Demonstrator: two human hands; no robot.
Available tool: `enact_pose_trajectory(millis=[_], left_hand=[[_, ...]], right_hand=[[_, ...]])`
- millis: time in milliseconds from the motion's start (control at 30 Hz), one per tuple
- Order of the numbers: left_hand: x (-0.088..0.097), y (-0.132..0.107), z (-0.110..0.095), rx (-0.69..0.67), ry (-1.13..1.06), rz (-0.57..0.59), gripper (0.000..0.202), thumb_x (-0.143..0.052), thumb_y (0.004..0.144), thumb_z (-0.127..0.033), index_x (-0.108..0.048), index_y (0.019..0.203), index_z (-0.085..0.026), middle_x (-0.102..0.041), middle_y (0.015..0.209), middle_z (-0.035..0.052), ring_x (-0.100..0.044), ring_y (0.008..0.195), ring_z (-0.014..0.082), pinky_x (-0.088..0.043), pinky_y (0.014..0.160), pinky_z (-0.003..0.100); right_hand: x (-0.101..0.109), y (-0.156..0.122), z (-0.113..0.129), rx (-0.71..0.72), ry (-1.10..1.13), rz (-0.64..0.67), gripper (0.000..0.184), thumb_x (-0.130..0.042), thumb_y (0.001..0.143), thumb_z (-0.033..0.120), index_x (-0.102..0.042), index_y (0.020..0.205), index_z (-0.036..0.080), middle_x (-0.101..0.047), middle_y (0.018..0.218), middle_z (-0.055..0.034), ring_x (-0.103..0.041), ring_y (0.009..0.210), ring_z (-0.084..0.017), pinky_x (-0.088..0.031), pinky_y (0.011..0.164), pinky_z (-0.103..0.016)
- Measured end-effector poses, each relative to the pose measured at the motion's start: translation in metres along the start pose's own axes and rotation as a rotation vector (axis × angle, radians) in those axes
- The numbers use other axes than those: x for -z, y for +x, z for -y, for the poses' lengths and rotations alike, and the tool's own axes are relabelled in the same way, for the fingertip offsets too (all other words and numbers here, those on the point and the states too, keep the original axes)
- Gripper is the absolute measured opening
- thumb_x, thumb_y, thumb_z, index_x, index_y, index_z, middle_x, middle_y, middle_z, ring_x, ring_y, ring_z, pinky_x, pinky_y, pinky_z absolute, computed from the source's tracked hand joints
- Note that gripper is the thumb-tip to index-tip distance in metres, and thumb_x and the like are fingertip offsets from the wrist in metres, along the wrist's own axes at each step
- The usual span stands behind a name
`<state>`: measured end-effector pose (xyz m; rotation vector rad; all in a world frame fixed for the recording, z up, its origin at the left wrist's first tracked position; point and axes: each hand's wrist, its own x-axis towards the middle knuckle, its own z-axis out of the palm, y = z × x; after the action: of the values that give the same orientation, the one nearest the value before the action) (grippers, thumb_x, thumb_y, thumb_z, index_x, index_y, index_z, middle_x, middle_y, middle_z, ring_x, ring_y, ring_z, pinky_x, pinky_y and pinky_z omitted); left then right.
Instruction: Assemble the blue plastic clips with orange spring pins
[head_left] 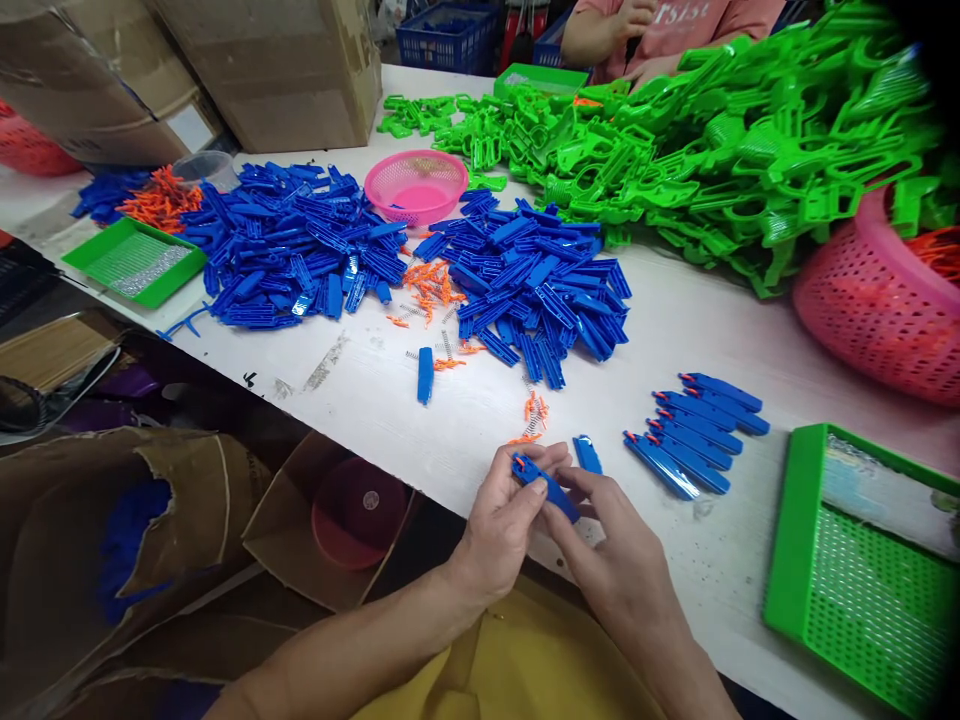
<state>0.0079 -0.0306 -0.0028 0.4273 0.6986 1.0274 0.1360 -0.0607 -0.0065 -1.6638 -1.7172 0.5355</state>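
Note:
My left hand (pixel 508 510) and my right hand (pixel 611 540) meet at the table's near edge, both pinching one blue plastic piece (pixel 546 485) between their fingers. Another blue piece (pixel 587 454) lies just beyond my right fingers. A few small orange parts and springs (pixel 532 415) lie loose in front of my hands. To the right, several blue pieces with orange tips lie in a neat row (pixel 694 430). Two big heaps of blue pieces (pixel 289 245) (pixel 536 275) cover the table's middle.
A green mesh tray (pixel 795 560) sits at the right, a pink basket (pixel 870 300) behind it. A pile of green plastic frames (pixel 712 140) fills the far right. A small pink bowl (pixel 416 185), a green tray (pixel 131 260) and cardboard boxes (pixel 277 70) stand at the back left. Another person (pixel 660 30) sits opposite.

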Motion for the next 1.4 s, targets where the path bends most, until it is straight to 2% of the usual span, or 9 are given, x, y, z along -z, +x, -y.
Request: enact_pose_trajectory(millis=[200, 300, 467, 733, 900, 1000, 1167, 1267, 1400], left_hand=[[0.002, -0.001, -0.009, -0.057, 0.175, 0.042, 0.03, -0.066, 0.089, -0.03, -0.063, 0.118, -0.022, -0.062, 0.135, 0.0105, -0.049, 0.133, 0.0266, -0.035, 0.11, 0.039], [0.004, -0.002, -0.015, -0.063, 0.34, -0.006, 0.023, -0.07, 0.085, -0.033, -0.069, 0.104, -0.019, -0.069, 0.107, 0.008, -0.061, 0.102, 0.0231, -0.043, 0.092, 0.033], [0.009, -0.003, -0.021, -0.03, 0.405, -0.013, 0.019, -0.074, 0.081, -0.035, -0.065, 0.087, -0.019, -0.061, 0.076, 0.0002, -0.053, 0.072, 0.0151, -0.041, 0.071, 0.027], [0.014, 0.005, -0.016, -0.01, 0.511, 0.008, 0.026, -0.067, 0.084, -0.041, -0.057, 0.083, -0.017, -0.054, 0.075, -0.0014, -0.05, 0.071, 0.0128, -0.042, 0.07, 0.026], [0.02, 0.003, -0.014, 0.023, 0.614, 0.055, 0.033, -0.065, 0.087, -0.036, -0.053, 0.114, -0.023, -0.063, 0.099, 0.0038, -0.061, 0.088, 0.0178, -0.049, 0.076, 0.03], [0.036, 0.007, -0.037, -0.154, 0.961, 0.039, 0.027, -0.056, 0.093, -0.035, -0.058, 0.118, -0.024, -0.064, 0.111, 0.0075, -0.061, 0.097, 0.0201, -0.049, 0.083, 0.033], [0.085, 0.043, -0.095, -0.819, 1.573, -0.21, 0.032, -0.057, 0.091, -0.033, -0.058, 0.12, -0.018, -0.062, 0.12, 0.0148, -0.055, 0.116, 0.0304, -0.043, 0.101, 0.046], [0.109, 0.065, -0.116, -0.886, 1.808, -0.308, 0.051, -0.062, 0.088, -0.041, -0.052, 0.129, -0.013, -0.058, 0.131, 0.0208, -0.052, 0.121, 0.0368, -0.041, 0.102, 0.052], [0.117, 0.078, -0.122, -0.776, 1.995, -0.385, 0.067, -0.069, 0.082, -0.047, -0.048, 0.133, -0.01, -0.06, 0.128, 0.0225, -0.055, 0.115, 0.0399, -0.046, 0.094, 0.054]], right_hand=[[0.021, 0.01, -0.008, -0.113, 0.22, 0.183, 0.022, -0.059, 0.094, 0.041, -0.068, 0.106, 0.025, -0.071, 0.097, -0.0028, -0.066, 0.082, -0.016, -0.055, 0.072, -0.027], [0.029, 0.012, -0.01, -0.116, 0.197, 0.176, 0.02, -0.06, 0.093, 0.04, -0.068, 0.104, 0.026, -0.069, 0.097, -0.0023, -0.064, 0.083, -0.016, -0.053, 0.072, -0.027], [0.032, 0.01, -0.007, -0.143, 0.216, 0.24, 0.019, -0.058, 0.094, 0.041, -0.066, 0.096, 0.024, -0.067, 0.088, -0.0008, -0.061, 0.079, -0.015, -0.05, 0.07, -0.025], [0.019, -0.002, -0.005, -0.12, 0.127, 0.205, 0.021, -0.055, 0.096, 0.04, -0.061, 0.105, 0.022, -0.068, 0.093, -0.0038, -0.063, 0.081, -0.017, -0.052, 0.071, -0.027], [0.026, -0.015, -0.023, 0.071, -0.09, 0.067, 0.017, -0.055, 0.096, 0.028, -0.056, 0.112, 0.022, -0.064, 0.094, -0.0045, -0.063, 0.082, -0.017, -0.051, 0.072, -0.029], [0.04, -0.017, -0.047, 0.107, -0.326, -0.142, 0.021, -0.057, 0.094, 0.029, -0.058, 0.114, 0.021, -0.064, 0.101, -0.0083, -0.061, 0.093, -0.022, -0.051, 0.081, -0.036], [0.053, -0.017, -0.08, 0.154, -0.593, -0.233, 0.03, -0.056, 0.094, 0.033, -0.061, 0.118, 0.016, -0.061, 0.113, -0.0152, -0.056, 0.107, -0.031, -0.049, 0.091, -0.049], [0.051, -0.015, -0.088, 0.186, -0.6, -0.243, 0.028, -0.054, 0.095, 0.032, -0.06, 0.118, 0.016, -0.061, 0.117, -0.0157, -0.056, 0.112, -0.031, -0.047, 0.096, -0.05], [0.052, -0.005, -0.096, 0.225, -0.621, -0.249, 0.026, -0.048, 0.098, 0.035, -0.062, 0.11, 0.016, -0.065, 0.109, -0.015, -0.059, 0.106, -0.03, -0.047, 0.096, -0.05]])
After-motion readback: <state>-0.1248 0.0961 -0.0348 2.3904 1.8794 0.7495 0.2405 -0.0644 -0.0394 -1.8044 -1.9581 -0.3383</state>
